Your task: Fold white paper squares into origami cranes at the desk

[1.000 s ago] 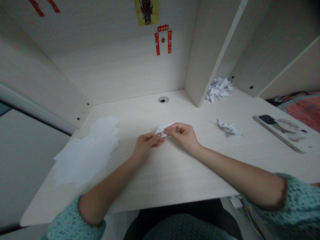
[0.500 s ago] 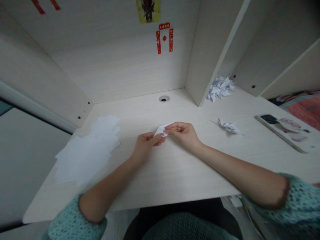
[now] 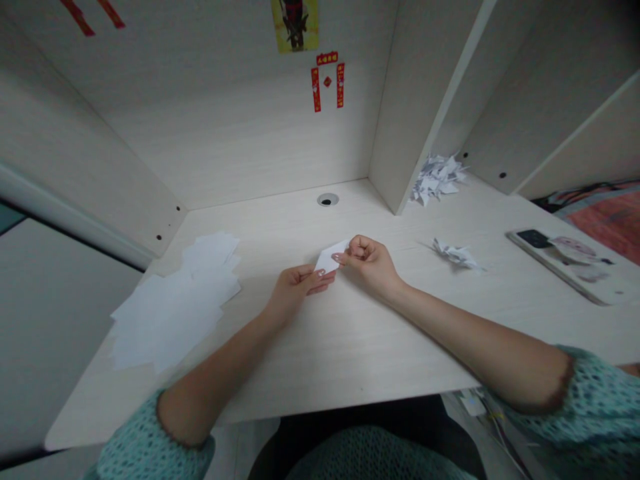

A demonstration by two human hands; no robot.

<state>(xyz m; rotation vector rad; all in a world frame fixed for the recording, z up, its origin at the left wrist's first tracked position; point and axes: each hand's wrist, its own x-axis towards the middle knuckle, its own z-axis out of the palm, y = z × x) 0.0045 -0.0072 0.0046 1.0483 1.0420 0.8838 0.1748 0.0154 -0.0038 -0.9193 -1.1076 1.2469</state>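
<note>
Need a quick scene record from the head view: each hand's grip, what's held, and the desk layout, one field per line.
Left hand: grips the folded paper, thumb on top
Right hand: grips the same piece's right side
Desk, left: overlapping white sheets
Desk, right: small paper cluster; phone, camera side up
Back right: larger paper pile, partly hidden by the upright panel

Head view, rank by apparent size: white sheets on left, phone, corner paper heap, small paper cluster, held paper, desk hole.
1. White sheets
2. Phone
3. Corner paper heap
4. Small paper cluster and held paper: too close to rank, the latter partly covered
5. Desk hole
</note>
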